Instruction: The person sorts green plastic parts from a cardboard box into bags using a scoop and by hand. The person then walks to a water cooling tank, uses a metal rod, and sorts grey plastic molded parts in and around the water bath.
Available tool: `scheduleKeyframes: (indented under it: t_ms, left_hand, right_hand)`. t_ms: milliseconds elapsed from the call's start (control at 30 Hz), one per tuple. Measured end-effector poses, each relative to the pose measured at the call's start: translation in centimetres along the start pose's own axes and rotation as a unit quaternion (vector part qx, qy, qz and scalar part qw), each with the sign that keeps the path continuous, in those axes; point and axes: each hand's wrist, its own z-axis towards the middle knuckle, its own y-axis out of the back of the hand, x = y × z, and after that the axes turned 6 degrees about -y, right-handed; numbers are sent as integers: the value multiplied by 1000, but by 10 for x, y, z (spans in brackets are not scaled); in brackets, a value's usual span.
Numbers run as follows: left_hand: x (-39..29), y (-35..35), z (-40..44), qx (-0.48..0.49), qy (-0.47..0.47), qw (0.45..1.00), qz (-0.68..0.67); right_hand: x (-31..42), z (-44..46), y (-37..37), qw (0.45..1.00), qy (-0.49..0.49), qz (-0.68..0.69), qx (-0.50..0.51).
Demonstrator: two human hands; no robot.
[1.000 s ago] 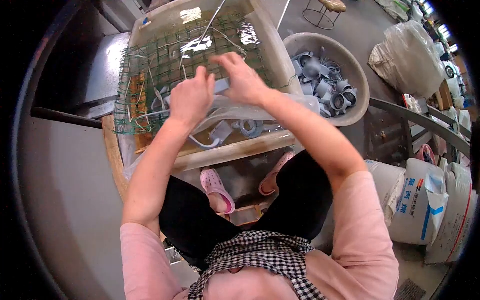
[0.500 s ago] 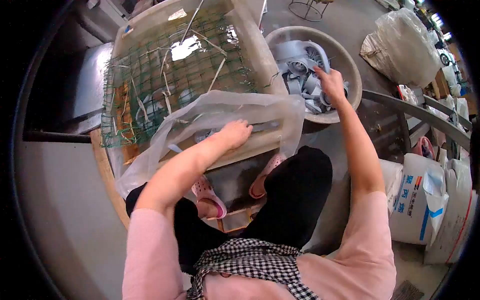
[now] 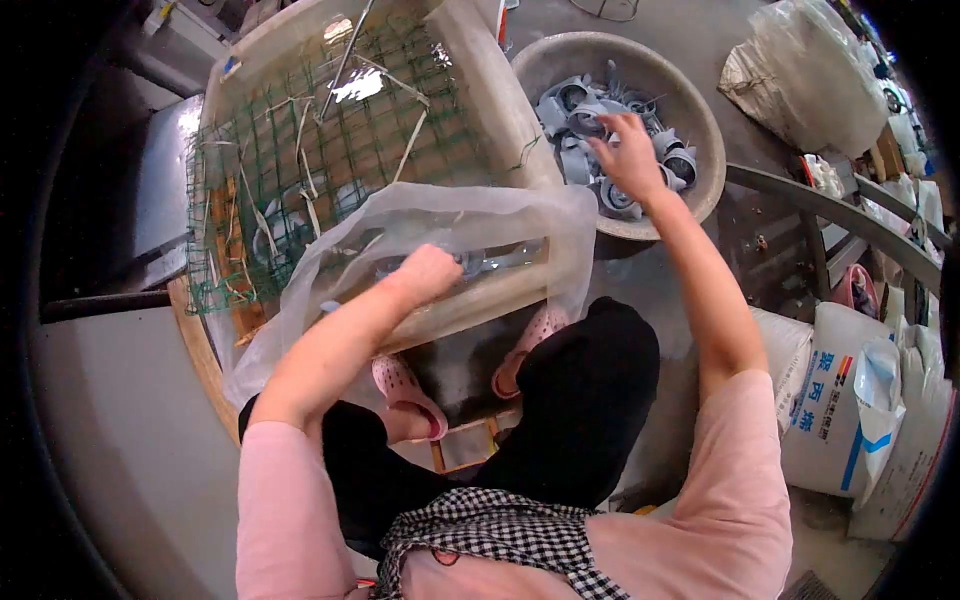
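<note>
My right hand (image 3: 630, 160) is over a round basin (image 3: 707, 130), its thumb and fingers apart. Just beneath its fingertips lie several grey plastic parts (image 3: 572, 160), ring-like and curved, piled in the basin. At the near edge of a large water-filled tub (image 3: 500, 85), my left hand (image 3: 430, 270) is curled with its fingertips turned down and hidden. Grey pieces show beside it in the water; whether it grips one is not visible. A sheet of translucent plastic (image 3: 390, 212) drapes over the tub's near side, around my left forearm.
Green wire mesh (image 3: 270, 160) covers much of the tub, with pale strips tied to it and a thin rod across. White printed sacks (image 3: 830, 400) stand at my right, below a curved metal rail (image 3: 850, 218). A big plastic-wrapped bundle (image 3: 805, 85) sits farther back.
The large curved grey piece at my right hand has left its fingers, which have spread over the basin. My left hand has drawn back left and curled. The view has shifted slightly.
</note>
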Motion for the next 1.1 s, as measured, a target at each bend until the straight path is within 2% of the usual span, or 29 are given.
scheduleKeyframes:
  t_ms: [33,67,100,133,200,267,300,367,400,500,533,567,600,667,733,767,800,867,900,933,967,1000,1067,1100]
  left_hand:
    - [3,6,-11,-59,25,997,-53]
    - [8,12,-22,-116,50,986,-105]
    - [14,15,-32,-148,51,970,-187]
    - [20,15,-38,-149,54,970,-185]
    - [33,15,-50,-260,-14,921,-289]
    - [45,12,-58,-257,7,908,-330]
    - [50,12,-63,-250,44,893,-372]
    - [60,17,-75,-204,107,855,-464]
    - [64,17,-81,-205,112,854,-465]
    - [66,25,-104,-144,165,726,-652]
    - [71,20,-107,-147,169,723,-653]
    - [82,11,-108,-155,133,698,-686]
    - [91,3,-110,-163,96,671,-717]
    - [98,-2,-113,-184,89,655,-728]
    - [89,18,-118,-329,94,583,-737]
    - [84,32,-127,-330,137,553,-752]
    - [86,32,-131,-331,138,552,-752]
    - [95,30,-142,-356,214,559,-718]
    - [104,22,-149,-322,243,607,-685]
    - [109,12,-155,-324,244,607,-684]
    - [109,7,-161,-307,269,664,-626]
    - [107,2,-166,-288,293,716,-565]
    - [101,-11,-172,-310,317,695,-566]
    - [100,-18,-176,-315,328,748,-484]
  right_hand:
    - [32,-2,3,995,-8,97,33]
    - [52,-5,6,991,25,112,62]
    - [72,-10,7,985,36,135,105]
    - [92,-15,9,968,15,158,195]
    - [104,-27,-6,941,98,150,288]
    - [111,-35,-23,889,103,100,435]
    - [104,-43,-37,888,107,100,437]
    - [100,-54,-58,879,254,-89,393]
    - [102,-56,-62,878,259,-88,393]
    - [113,-57,-69,872,287,-149,369]
    - [117,-55,-71,874,313,-140,346]
    - [121,-53,-73,874,338,-131,322]
    - [123,-49,-76,873,343,-129,323]
    - [125,-36,-81,896,286,-71,333]
    - [125,-28,-84,908,267,-58,318]
    - [126,-26,-85,921,243,-45,302]
    - [126,-26,-84,920,244,-45,302]
    - [127,-24,-82,944,177,-21,278]
    - [127,-24,-81,944,179,-21,277]
    - [127,-25,-78,955,141,15,261]
    - [127,-25,-75,963,104,49,243]
    - [126,-23,-71,963,105,50,243]
    - [124,-17,-62,970,65,71,225]
    - [121,-15,-61,967,42,108,225]
